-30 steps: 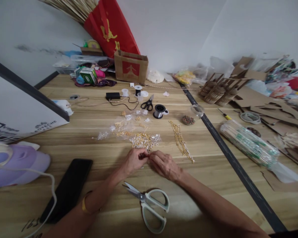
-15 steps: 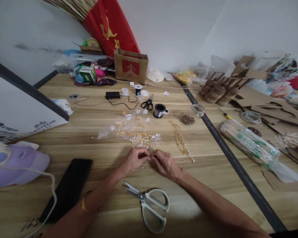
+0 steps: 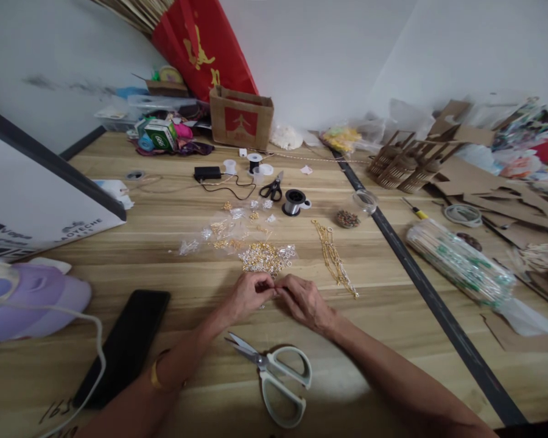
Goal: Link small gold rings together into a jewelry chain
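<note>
My left hand [image 3: 248, 296] and my right hand [image 3: 304, 300] meet fingertip to fingertip on the wooden table [image 3: 173, 286]. Both pinch a tiny metal piece between them, too small to name. Just beyond the fingers lies a heap of small gold and silver findings [image 3: 261, 258]. A gold chain [image 3: 334, 258] lies stretched out to the right of it. Small clear bags of findings [image 3: 219, 232] sit behind the heap. White-handled scissors [image 3: 274, 375] lie open near my forearms.
A black phone [image 3: 126, 345] lies at the left, next to a purple and white device [image 3: 27, 298] with a cord. Black scissors [image 3: 272, 190], a wire spool [image 3: 293, 203], a bead dish [image 3: 346, 219] and a paper bag [image 3: 240, 120] stand farther back. Cardboard pieces [image 3: 493, 194] cover the right.
Both hands stay pinched together at the same spot; only the fingers shift slightly. The view has tilted a little.
</note>
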Demonstrator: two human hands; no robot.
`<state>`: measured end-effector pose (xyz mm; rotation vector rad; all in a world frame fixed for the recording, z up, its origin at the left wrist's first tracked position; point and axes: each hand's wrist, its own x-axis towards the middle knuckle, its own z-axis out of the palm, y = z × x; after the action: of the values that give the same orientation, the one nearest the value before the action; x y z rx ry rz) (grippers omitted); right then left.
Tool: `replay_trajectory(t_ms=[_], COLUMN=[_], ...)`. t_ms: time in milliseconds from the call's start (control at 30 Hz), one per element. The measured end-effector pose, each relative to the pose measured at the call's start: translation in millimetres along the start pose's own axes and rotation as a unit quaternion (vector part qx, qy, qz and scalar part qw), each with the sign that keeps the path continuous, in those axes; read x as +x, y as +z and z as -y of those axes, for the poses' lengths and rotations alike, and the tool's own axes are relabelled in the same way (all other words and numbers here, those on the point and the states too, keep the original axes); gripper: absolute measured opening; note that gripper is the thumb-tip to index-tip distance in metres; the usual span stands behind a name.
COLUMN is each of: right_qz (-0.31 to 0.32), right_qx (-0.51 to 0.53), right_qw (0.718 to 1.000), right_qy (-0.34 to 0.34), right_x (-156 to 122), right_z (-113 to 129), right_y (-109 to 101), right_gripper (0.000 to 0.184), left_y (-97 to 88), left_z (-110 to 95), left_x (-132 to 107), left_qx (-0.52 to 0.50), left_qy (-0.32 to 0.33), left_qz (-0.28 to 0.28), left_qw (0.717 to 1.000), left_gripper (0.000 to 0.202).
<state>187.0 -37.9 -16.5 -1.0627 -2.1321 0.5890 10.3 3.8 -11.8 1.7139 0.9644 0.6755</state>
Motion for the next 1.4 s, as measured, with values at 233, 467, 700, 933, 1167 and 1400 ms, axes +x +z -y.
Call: replay_trajectory(t_ms=[233,467,700,933,1167,1400], right_qz=[-0.039,-0.026,-0.029,-0.037,-0.044,-0.052], right_qx=[0.065,0.158,0.179,0.145,0.067,0.043], right_qw=[0.996,0.978,0.971,0.979,0.994,0.996], right_qy=[0.048,0.133,0.158,0.141,0.078,0.061], right_x=[3.0,4.1,1.3,4.9,5.6,4.1], right_z=[3.7,0.7,-4.3,3.8,7.5,3.5], right_y=[0.0,0.7,5.5,1.4,-2.5,-0.7], right_gripper=[0.009,0.014,0.014,0.012,0.009,0.008], left_y=[-5.2,-7.9,-8.6,-5.5,-3.2,-0.3], left_z=[-4.8,-3.0,-1.0,1.6,1.2,-7.1], left_x=[1.5,2.8,3.4,3.0,1.4,-1.7], left_qx=[-0.082,-0.184,-0.204,-0.167,-0.102,0.013], left_qy=[-0.014,-0.076,-0.091,-0.065,-0.039,-0.01], left_qz=[0.001,0.03,0.051,0.039,0.022,-0.026], left_qw=[0.997,0.98,0.973,0.983,0.994,1.0], left_gripper=[0.013,0.015,0.02,0.018,0.018,0.017])
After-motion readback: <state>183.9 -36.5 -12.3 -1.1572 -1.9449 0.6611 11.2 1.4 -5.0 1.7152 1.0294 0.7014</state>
